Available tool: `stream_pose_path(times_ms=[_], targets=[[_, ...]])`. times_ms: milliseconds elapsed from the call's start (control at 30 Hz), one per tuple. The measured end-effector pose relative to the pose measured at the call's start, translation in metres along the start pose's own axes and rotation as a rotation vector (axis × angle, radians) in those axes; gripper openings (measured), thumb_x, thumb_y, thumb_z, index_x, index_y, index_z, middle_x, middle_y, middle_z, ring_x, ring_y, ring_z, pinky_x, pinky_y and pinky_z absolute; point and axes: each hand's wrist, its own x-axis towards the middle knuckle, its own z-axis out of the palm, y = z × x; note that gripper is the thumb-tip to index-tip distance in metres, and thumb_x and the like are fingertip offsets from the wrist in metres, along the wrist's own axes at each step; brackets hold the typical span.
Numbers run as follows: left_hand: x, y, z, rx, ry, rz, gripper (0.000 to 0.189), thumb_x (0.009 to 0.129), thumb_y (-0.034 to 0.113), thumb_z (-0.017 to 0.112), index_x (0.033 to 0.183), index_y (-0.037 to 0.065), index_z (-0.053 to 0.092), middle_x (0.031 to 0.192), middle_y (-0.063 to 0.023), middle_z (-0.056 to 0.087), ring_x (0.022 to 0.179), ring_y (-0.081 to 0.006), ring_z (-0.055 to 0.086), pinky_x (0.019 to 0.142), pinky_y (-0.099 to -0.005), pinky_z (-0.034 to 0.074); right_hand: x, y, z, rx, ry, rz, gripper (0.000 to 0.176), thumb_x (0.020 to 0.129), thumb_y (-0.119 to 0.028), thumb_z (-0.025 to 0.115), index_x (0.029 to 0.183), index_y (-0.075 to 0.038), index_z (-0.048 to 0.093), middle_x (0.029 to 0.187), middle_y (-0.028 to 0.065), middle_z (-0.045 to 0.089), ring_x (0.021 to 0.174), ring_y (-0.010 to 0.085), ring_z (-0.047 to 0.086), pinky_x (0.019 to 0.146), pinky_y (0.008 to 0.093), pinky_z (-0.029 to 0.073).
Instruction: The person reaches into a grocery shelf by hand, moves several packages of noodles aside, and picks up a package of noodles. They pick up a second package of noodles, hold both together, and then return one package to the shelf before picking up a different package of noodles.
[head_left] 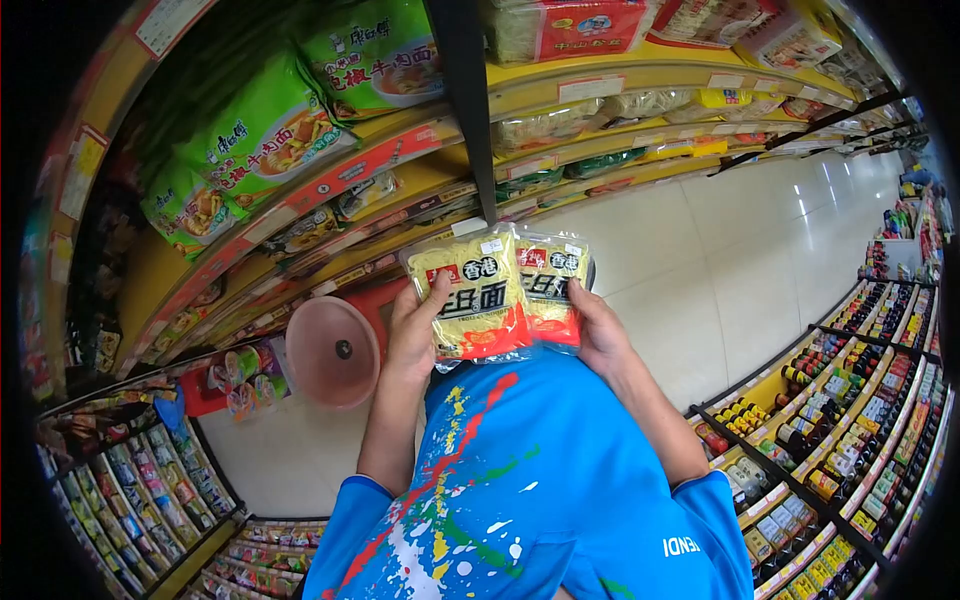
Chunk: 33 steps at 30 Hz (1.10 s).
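Note:
Two clear plastic packs of yellow noodles are held side by side in front of my blue shirt, their printed faces up. My left hand (412,322) grips the left noodle pack (470,318), its thumb across the front. Around the outer edge of the right noodle pack (552,312) closes my right hand (600,328), the thumb on its upper corner. The left pack partly overlaps the right one. A small white price sticker sits near the top of each. The fingers behind the packs are hidden.
Green instant noodle bags (270,130) fill the shelf at upper left, beside a dark upright post (462,100). A pink basin (330,365) stands left of my arm. Shelves of bottles and jars (830,430) line the right, across the tiled floor (690,260).

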Motion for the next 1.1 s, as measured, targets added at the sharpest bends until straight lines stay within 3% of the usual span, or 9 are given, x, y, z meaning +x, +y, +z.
stream_pose_path(times_ms=[100,133,267,533,800,900,1100], targets=[[0.001,-0.005,-0.012,-0.064,0.030,-0.023,0.036,0.092,0.026,0.049,0.116,-0.001,0.050,0.109,-0.0107,0.059,0.098,-0.0169,0.058,0.084,-0.0300,0.047,0.001,0.001,-0.001,-0.002,-0.003,-0.001,0.042,0.089,-0.029,0.052,0.118,0.002,0.048,0.117,0.0170,0.054,0.108,0.0270,0.054,0.095,0.0413,0.043],[0.002,-0.008,-0.015,-0.019,0.050,0.002,0.042,0.094,0.034,0.042,0.119,0.000,0.046,0.111,-0.0137,0.057,0.098,-0.0221,0.059,0.084,-0.0353,0.049,0.002,0.001,-0.001,-0.003,0.007,-0.004,0.043,0.089,-0.029,0.052,0.118,0.002,0.048,0.118,0.0171,0.054,0.108,0.0270,0.053,0.095,0.0412,0.042],[0.003,-0.009,-0.021,-0.074,0.032,0.002,0.054,0.094,0.044,0.036,0.128,0.003,0.037,0.121,-0.0119,0.051,0.109,-0.0236,0.053,0.090,-0.0378,0.045,0.002,0.002,-0.002,-0.016,0.010,-0.002,0.044,0.090,-0.030,0.051,0.120,0.002,0.046,0.119,0.0173,0.053,0.109,0.0272,0.053,0.095,0.0414,0.043],[0.002,-0.006,-0.020,-0.104,0.064,-0.001,0.053,0.094,0.043,0.036,0.129,0.004,0.037,0.123,-0.0117,0.050,0.110,-0.0229,0.052,0.092,-0.0364,0.044,0.001,0.003,0.000,-0.015,0.026,-0.022,0.046,0.090,-0.031,0.050,0.120,0.003,0.045,0.118,0.0181,0.053,0.109,0.0275,0.053,0.095,0.0417,0.043],[0.002,0.002,-0.041,-0.141,0.159,0.036,0.050,0.092,0.042,0.042,0.123,0.002,0.043,0.116,-0.0117,0.055,0.103,-0.0218,0.056,0.087,-0.0356,0.046,-0.002,-0.002,0.002,-0.144,0.126,-0.186,0.037,0.080,-0.005,0.062,0.114,0.003,0.050,0.108,0.0165,0.060,0.096,0.0245,0.061,0.084,0.0375,0.051],[0.006,0.005,-0.052,-0.183,0.224,0.058,0.052,0.091,0.042,0.046,0.119,-0.001,0.045,0.111,-0.0121,0.058,0.097,-0.0219,0.060,0.083,-0.0353,0.049,-0.003,-0.006,0.001,-0.164,0.066,-0.165,0.038,0.079,0.002,0.060,0.115,0.003,0.049,0.110,0.0150,0.059,0.098,0.0231,0.059,0.088,0.0359,0.048],[0.015,-0.001,-0.062,-0.081,0.267,0.091,0.046,0.091,0.036,0.049,0.116,-0.002,0.048,0.109,-0.0125,0.058,0.092,-0.0194,0.061,0.078,-0.0323,0.052,-0.004,-0.011,0.018,-0.394,-0.001,-0.169,0.039,0.074,0.003,0.065,0.111,0.004,0.052,0.104,0.0147,0.062,0.095,0.0198,0.060,0.087,0.0320,0.048]])
